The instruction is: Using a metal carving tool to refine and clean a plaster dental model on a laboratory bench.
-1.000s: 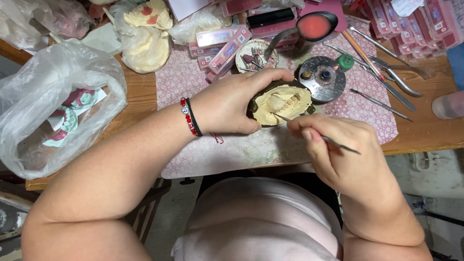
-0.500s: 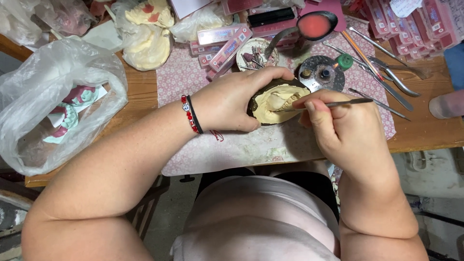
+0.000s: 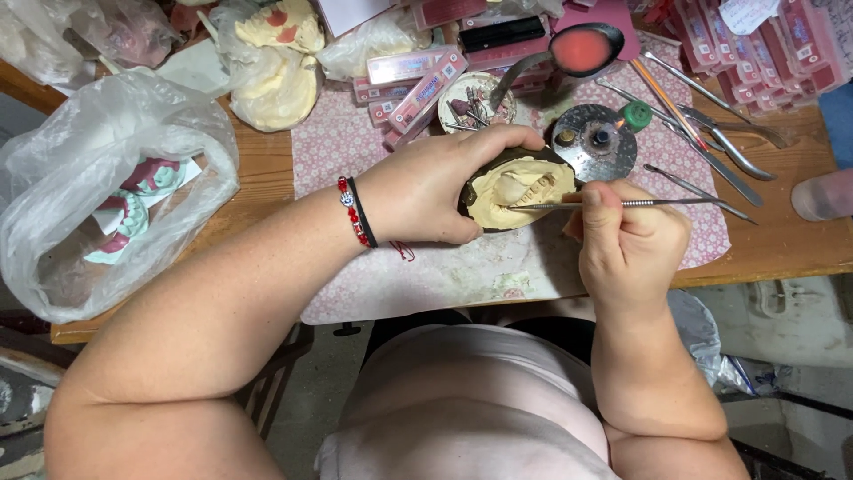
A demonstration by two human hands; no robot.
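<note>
**Carving at the cast**

Left hand (image 3: 426, 191) closed around pale dental cast (image 3: 520, 188), held just above tabletop (image 3: 782, 249). Right hand (image 3: 626, 236) pinching thin metal instrument (image 3: 640, 203), tip on the teeth. Detail work, apparently midway. Needs steady, light strokes.

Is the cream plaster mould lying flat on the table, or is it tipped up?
Tipped up. The left hand holds the plaster mould tilted toward the metal tool in the right hand.

The left hand (image 3: 435, 191) hides the near side of the cream dental cast (image 3: 520, 188).
</note>
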